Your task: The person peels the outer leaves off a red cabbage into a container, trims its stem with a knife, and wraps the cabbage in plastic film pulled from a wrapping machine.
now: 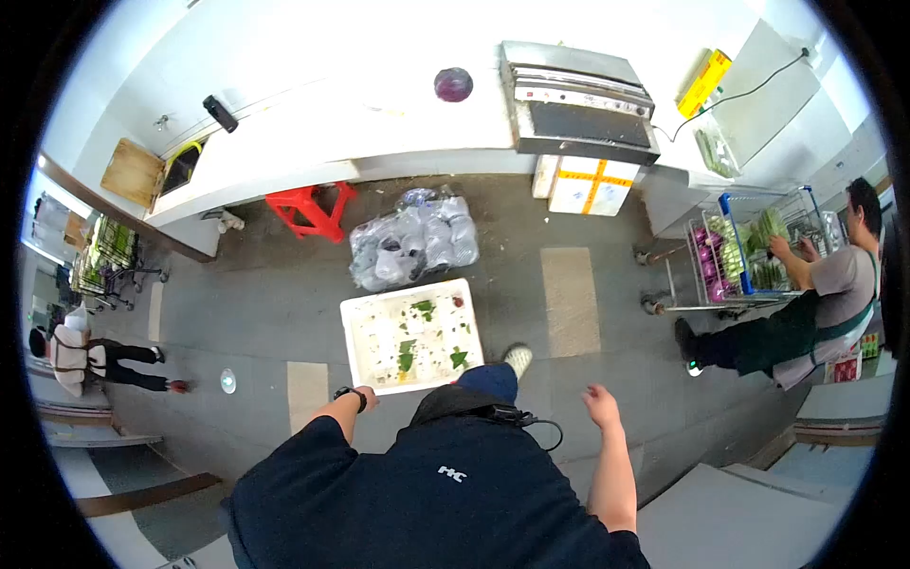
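A shallow white crate (353, 341) lies on the floor in front of me. Green leaf scraps (407, 357), dark bits and a small reddish piece are scattered inside it. My left hand (367, 398), with a dark watch on the wrist, is by the crate's near left corner. Its fingers hardly show, and whether it touches the rim I cannot tell. Out to the right of my body, my right hand (601, 404) hangs over the floor, holding nothing, its fingers loosely apart. Beyond the crate sits a heap of clear plastic-wrapped bundles (417, 239).
A red stool (310, 211) stands under the long white counter (379, 142). On the counter are a wrapping machine (580, 100) and a purple cabbage (453, 84). At right, a co-worker (834, 284) reaches into a vegetable cart (749, 251). Another person (81, 356) is at far left.
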Demonstrator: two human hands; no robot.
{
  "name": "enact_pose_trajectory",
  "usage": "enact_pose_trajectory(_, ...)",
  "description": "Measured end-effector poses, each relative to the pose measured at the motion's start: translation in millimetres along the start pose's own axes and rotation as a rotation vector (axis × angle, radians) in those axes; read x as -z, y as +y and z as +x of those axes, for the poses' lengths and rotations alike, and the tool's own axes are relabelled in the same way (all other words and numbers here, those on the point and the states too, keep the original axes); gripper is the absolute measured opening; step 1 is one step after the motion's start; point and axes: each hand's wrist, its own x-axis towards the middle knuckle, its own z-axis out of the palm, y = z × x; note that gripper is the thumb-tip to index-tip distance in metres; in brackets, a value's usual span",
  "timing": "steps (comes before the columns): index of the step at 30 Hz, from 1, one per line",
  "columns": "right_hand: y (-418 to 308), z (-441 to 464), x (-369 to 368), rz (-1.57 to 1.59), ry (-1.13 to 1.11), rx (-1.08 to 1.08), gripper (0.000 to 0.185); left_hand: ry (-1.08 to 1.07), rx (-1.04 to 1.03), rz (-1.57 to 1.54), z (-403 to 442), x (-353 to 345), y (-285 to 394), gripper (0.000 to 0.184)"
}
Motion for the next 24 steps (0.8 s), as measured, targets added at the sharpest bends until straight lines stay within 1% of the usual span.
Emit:
enact_pose_trajectory(1, -63.8, -2.1, 30.4, -0.039, -0.005, 0.055, 0.047, 0.007, -0.037, -0.039, 14.5, 11.3, 19.9, 0.049)
enact_pose_trajectory(2, -131.5, -5.3, 62.2, -0.078, -0.007, 0.11, 0.047, 0.105, -0.061, -0.123, 39.8, 13.5, 34.6, 0.048)
enact_pose_trajectory(3, -147.2, 0.3, 36.8, -0.019, -0.09, 0.084, 0.047, 0.067, -0.195, 0.187, 90.6, -13.9, -40.9, 0.041)
enact_pose_trajectory(4, -147.8, 6.7, 40.8, -0.013, -0.091, 0.109, 0.048, 0.131, -0.072, -0.011, 68.1, 39.6, 13.2, 0.038)
enact_pose_trajectory(5, -161.5, 56.7, 79.9, -0.032, -0.019, 0.186, 0.048, 0.218, 0.036, -0.22, 20.8, 107.8, 82.5, 0.034)
enact_pose_trajectory(6, -141.0, 50.6, 95.9, -0.004, -0.03, 0.111, 0.047, 0.237, -0.113, -0.122, 84.7, 84.3, 90.7, 0.048)
enact_pose_trajectory(7, -115.0, 23.2, 109.7, -0.044, -0.091, 0.06, 0.047, -0.126, -0.475, 0.612, 179.6, 32.9, 98.6, 0.05)
enact_pose_trajectory(8, -117.5, 51.8, 127.6, -0.111, -0.032, 0.037, 0.044, 0.08, -0.244, 0.09, 153.4, 99.8, 126.6, 0.052)
enact_pose_trajectory(9, -116.0, 67.8, 135.0, -0.171, 0.001, 0.0, 0.041, 0.363, -0.165, -0.497, 95.7, 186.4, 165.6, 0.055)
enact_pose_trajectory(10, -117.9, 78.9, 140.4, -0.169, -0.011, 0.013, 0.041, 0.496, -0.269, -0.592, 76.9, 229.7, 186.8, 0.052)
enact_pose_trajectory(11, -125.6, 92.5, 150.7, -0.176, 0.009, 0.008, 0.04, 0.652, -0.335, -0.566, 74.4, 289.5, 208.5, 0.051)
enact_pose_trajectory(12, -131.9, 104.1, 160.7, -0.187, 0.019, -0.005, 0.038, 0.817, -0.361, -0.525, 83.3, 328.9, 222.4, 0.049)
enact_pose_trajectory(13, -139.6, 120.8, 167.0, -0.179, 0.008, 0.004, 0.038, 0.896, -0.418, -0.572, 61.5, 377.4, 239.6, 0.049)
enact_pose_trajectory(15, -168.2, 161.5, 179.8, -0.134, 0.089, 0.09, 0.036, 0.979, -0.486, -0.613, 14.3, 466.5, 270.9, 0.049)
enact_pose_trajectory(16, -184.7, 183.4, 182.3, -0.088, 0.136, 0.158, 0.034, 1.037, -0.534, -0.651, 20.6, 497.5, 280.7, 0.05)
enact_pose_trajectory(17, -211.7, 206.9, 192.0, -0.089, 0.133, 0.169, 0.034, 1.099, -0.583, -0.696, 27.9, 526.6, 291.1, 0.051)
enact_pose_trajectory(18, -244.6, 223.8, 203.3, -0.103, 0.114, 0.25, 0.032, 1.149, -0.586, -0.729, 26.9, 549.8, 301.9, 0.052)
enact_pose_trajectory(19, -275.2, 238.9, 212.9, -0.12, 0.091, 0.333, 0.031, 1.198, -0.585, -0.765, 19.4, 570.3, 311.4, 0.054)
enact_pose_trajectory(20, -302.8, 256.6, 221.8, -0.132, 0.078, 0.351, 0.031, 1.167, -0.587, -0.823, 10.6, 590.8, 319.1, 0.056)
enact_pose_trajectory(21, -333.4, 276.8, 229.2, -0.129, 0.011, 0.423, 0.03, 1.25, -0.549, -0.775, 23.8, 613.6, 321.4, 0.057)
enact_pose_trajectory(22, -358.8, 294.7, 234.9, -0.129, -0.061, 0.491, 0.03, 1.3, -0.476, -0.739, 19.6, 631.1, 325.8, 0.059)
enact_pose_trajectory(23, -381.8, 312.0, 239.7, -0.143, -0.082, 0.515, 0.03, 1.344, -0.401, -0.702, 10.5, 647.6, 331.4, 0.06)
enact_pose_trajectory(24, -406.2, 328.2, 245.4, -0.058, -0.145, 0.559, 0.03, 1.365, -0.315, -0.681, 4.7, 671.2, 335.9, 0.061)
